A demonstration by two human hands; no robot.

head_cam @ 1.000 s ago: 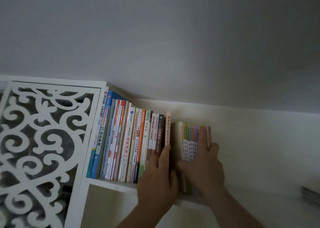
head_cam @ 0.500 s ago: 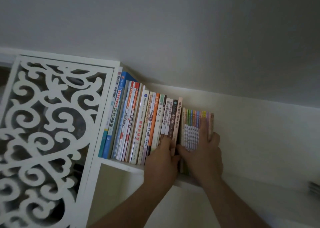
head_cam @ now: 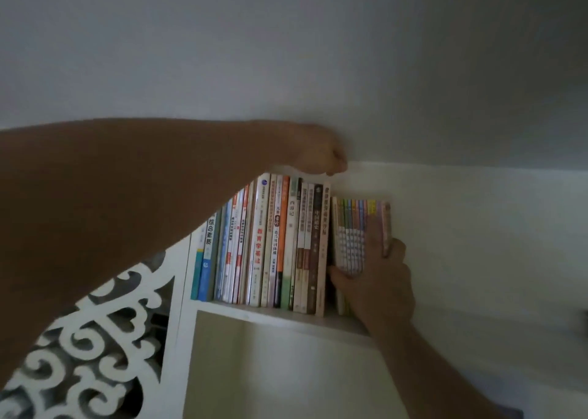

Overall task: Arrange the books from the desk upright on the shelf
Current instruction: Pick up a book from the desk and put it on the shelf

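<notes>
A row of tall books (head_cam: 280, 246) stands upright on the white shelf (head_cam: 286, 318). My left hand (head_cam: 318, 154) reaches over from the left, and its fingers curl down over the top edges of the rightmost tall books. Just right of the row stands a set of thin books with colourful spines (head_cam: 353, 227). My right hand (head_cam: 378, 275) grips this set from the front, thumb on its left side and fingers round its right side. The set's lower part is hidden behind that hand.
A white fretwork side panel (head_cam: 95, 339) closes the shelf on the left. A white wall (head_cam: 477, 243) runs behind the books, with open shelf room to the right of the thin set. Below the shelf lies another open compartment (head_cam: 286, 371).
My left hand has left the front of the tall books and swung up over their tops. The right hand stays on the thin set, which now stands closer to the row.
</notes>
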